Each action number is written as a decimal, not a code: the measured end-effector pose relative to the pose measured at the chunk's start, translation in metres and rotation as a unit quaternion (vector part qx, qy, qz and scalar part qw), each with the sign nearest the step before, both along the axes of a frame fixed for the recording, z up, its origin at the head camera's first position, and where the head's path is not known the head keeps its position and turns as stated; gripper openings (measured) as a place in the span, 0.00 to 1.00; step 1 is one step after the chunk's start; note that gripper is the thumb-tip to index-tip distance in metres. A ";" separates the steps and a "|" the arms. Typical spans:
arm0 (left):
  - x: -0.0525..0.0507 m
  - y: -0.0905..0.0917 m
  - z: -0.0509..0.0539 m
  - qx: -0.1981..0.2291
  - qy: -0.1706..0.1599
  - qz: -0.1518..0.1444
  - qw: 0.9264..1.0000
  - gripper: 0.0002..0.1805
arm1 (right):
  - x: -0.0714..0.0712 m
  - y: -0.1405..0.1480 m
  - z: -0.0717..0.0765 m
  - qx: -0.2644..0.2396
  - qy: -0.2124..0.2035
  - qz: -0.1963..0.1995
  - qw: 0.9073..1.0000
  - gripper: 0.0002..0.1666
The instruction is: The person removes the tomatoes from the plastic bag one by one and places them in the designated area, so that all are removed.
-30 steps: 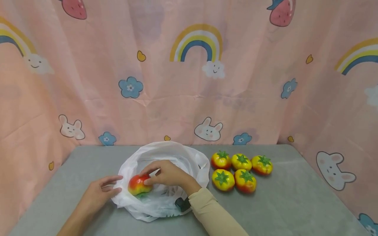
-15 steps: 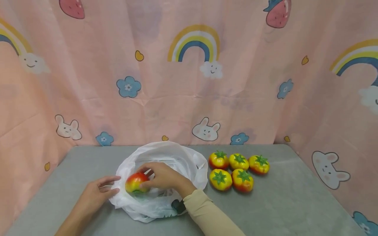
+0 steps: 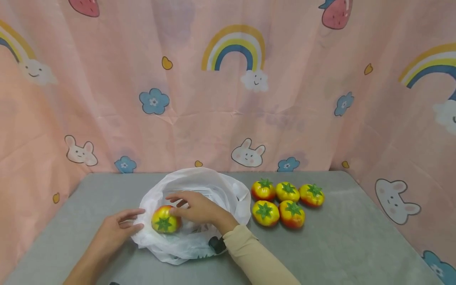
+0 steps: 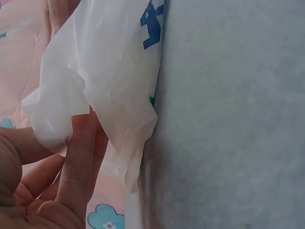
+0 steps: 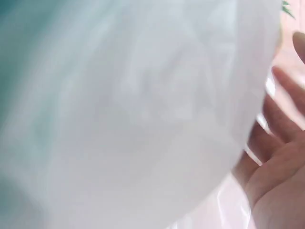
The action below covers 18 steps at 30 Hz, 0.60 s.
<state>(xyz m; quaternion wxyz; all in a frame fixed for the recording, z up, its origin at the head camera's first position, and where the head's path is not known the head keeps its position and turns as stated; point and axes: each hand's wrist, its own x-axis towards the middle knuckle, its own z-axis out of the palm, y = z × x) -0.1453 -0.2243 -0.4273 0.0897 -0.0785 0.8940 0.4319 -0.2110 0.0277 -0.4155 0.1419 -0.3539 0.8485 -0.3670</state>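
Note:
A white plastic bag lies with its mouth spread wide on the grey table. Inside the mouth, at the left, sits a shiny yellow-and-red fruit with a star of green leaves. My right hand is over the bag beside this fruit, its fingers loosely extended and the thumb at the fruit's upper right. At the bag's left rim, my left hand holds the plastic; in the left wrist view, thumb and fingers lie on either side of a fold. White plastic hides much of the right wrist view.
Several similar fruits stand in two rows right of the bag. A dark object shows by the right cuff. A pink patterned curtain hangs behind the table.
The fruit in the bag has turned, so its green leaves now face up and forward. My right fingers have loosened and lifted off it slightly. The left hand keeps its place.

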 end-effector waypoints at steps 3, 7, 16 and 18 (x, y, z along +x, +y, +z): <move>0.001 -0.001 0.002 -0.005 0.000 -0.001 1.000 0.29 | 0.000 0.001 0.002 -0.018 0.016 0.024 0.999 0.24; 0.000 -0.001 0.003 -0.010 0.008 -0.005 1.000 0.29 | 0.000 0.000 0.003 0.003 0.008 0.038 0.999 0.28; -0.001 0.001 0.002 -0.007 -0.009 0.002 1.000 0.30 | 0.005 -0.005 -0.002 0.057 -0.021 0.018 0.998 0.41; -0.001 0.001 0.002 -0.008 -0.007 0.003 1.000 0.29 | 0.005 -0.006 -0.002 0.061 -0.018 0.016 0.998 0.41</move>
